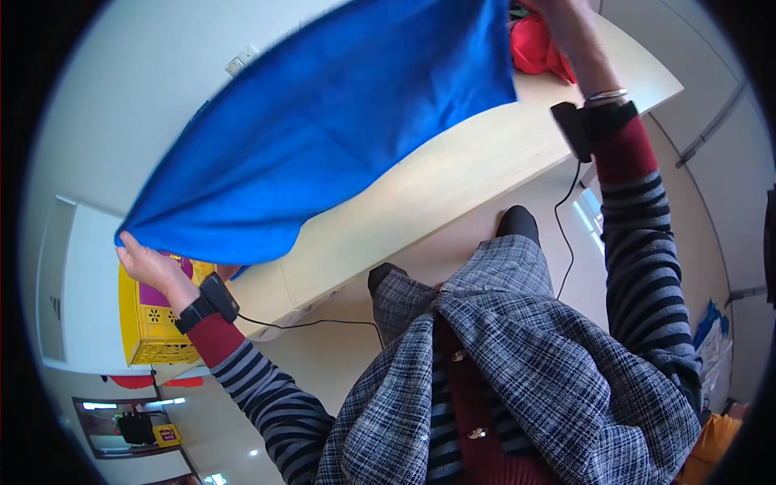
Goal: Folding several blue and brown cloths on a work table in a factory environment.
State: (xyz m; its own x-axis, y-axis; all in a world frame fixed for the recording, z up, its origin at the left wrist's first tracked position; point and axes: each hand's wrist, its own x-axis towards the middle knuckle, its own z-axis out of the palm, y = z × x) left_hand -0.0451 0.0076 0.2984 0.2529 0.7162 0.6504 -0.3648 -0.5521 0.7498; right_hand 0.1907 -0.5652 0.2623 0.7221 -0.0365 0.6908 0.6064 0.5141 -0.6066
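A large blue cloth point(323, 137) is spread in the air between my two hands, above the pale table. My left hand point(151, 265) pinches its lower left corner, and folds run out from the fingers. At the upper edge of the view, my right hand point(556, 11) is by the cloth's other end, which hangs up from there; its fingertips are cut off. A red cloth-like thing point(535, 47) lies on the table just under my right hand, partly hidden. Below my left hand stands a yellow basket point(166, 343) with cut-out flower shapes, partly covered by the hand and cloth.
The long pale table point(436, 182) runs diagonally, with its front edge close to my feet. Black cables point(315, 325) trail from both wrist bands. A wall socket point(241, 61) shows behind the cloth. Blue and clear plastic bags point(714, 347) lie at the far right.
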